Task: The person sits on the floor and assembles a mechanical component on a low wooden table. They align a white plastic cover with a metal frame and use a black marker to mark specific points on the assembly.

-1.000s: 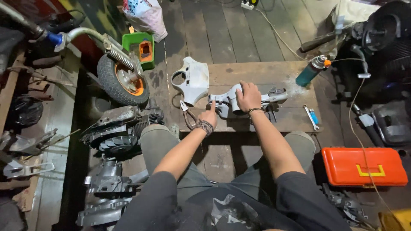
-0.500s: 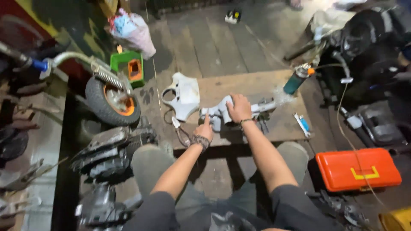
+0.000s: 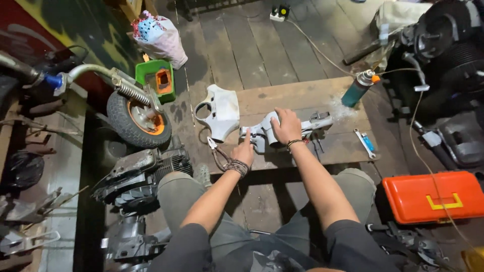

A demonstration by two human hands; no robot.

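Shifted since half a second ago: view only, slightly; hands unchanged, same grip on same part.

Nearest: knees at 6 o'clock, forearms running up to low wooden bench (image 3: 302,95).

Left hand (image 3: 244,151) loosely curled, index finger extended, tip touching left end of grey plastic part (image 3: 262,132). Beaded bracelet on wrist.

Right hand (image 3: 286,126) pressed palm-down over middle of same part, fingers wrapped over top edge. Part lying flat at bench centre, long axis 9-to-3, right end poking out past hand.

At 10 o'clock of part, just beside: white moulded cover (image 3: 219,112).
At 3 o'clock on bench: small blue-and-white tool (image 3: 365,143).
At 1 o'clock, bench corner: green spray can (image 3: 357,90), upright.

Off bench: orange toolbox (image 3: 433,196) at 4 o'clock, closed. Small wheel with orange hub (image 3: 138,118) at 9 o'clock, green box (image 3: 156,79) behind.
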